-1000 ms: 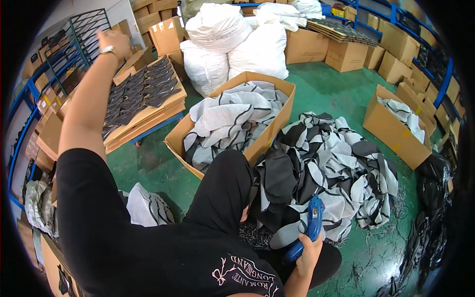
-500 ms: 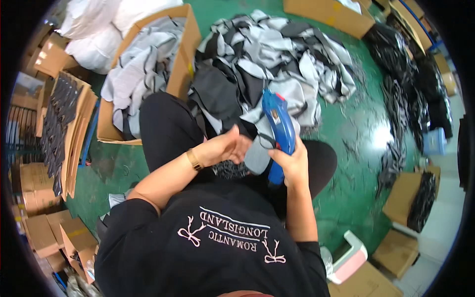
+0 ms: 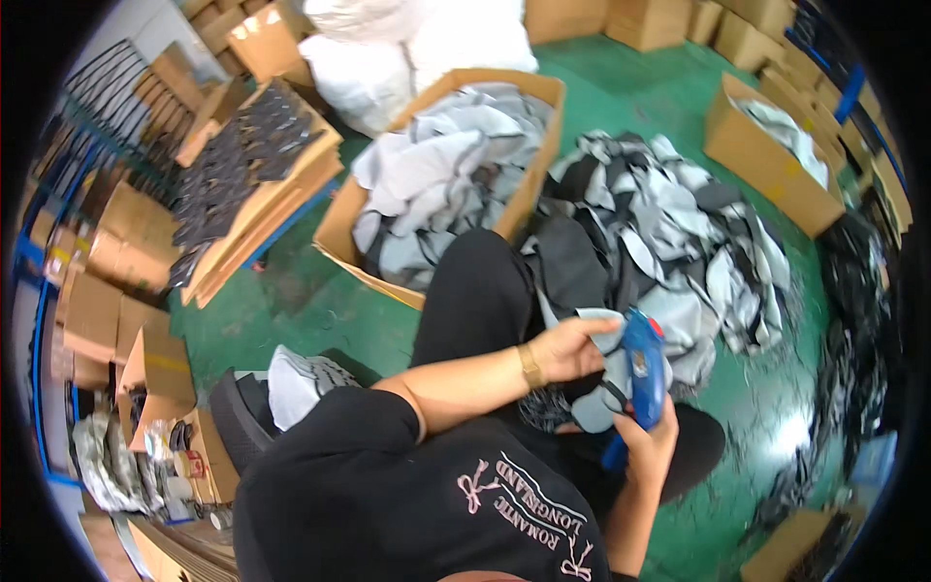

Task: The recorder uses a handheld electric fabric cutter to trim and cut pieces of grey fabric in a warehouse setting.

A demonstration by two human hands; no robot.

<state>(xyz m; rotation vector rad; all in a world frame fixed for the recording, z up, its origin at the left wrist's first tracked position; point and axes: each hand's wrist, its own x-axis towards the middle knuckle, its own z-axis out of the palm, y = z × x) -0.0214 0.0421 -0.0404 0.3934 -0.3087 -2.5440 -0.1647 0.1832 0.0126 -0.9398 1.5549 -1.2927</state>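
Observation:
My right hand (image 3: 652, 444) is wrapped round the handle of blue electric scissors (image 3: 644, 373) with a red button, whose head points away from me. Just left of the tool, my left hand (image 3: 570, 351) has its fingers stretched out over a light grey fabric piece (image 3: 603, 339); blur hides whether they touch it. Another grey fabric piece (image 3: 592, 413) hangs below, between the hands. Beyond them lies a large heap of grey and black fabric pieces (image 3: 669, 233) on the floor.
An open cardboard box (image 3: 551, 145) full of grey pieces stands beside my left knee. White sacks (image 3: 364, 82) are behind it. Stacked cardboard sheets (image 3: 310, 160) lie at left. Another box (image 3: 761, 160) is far right; black plastic (image 3: 853, 281) lines the right side of the green floor (image 3: 291, 325).
The view has swung to the left, so the scene sits further right and lower. My left hand has gone from beside the scissors' handle to near their head. The right hand keeps its grip.

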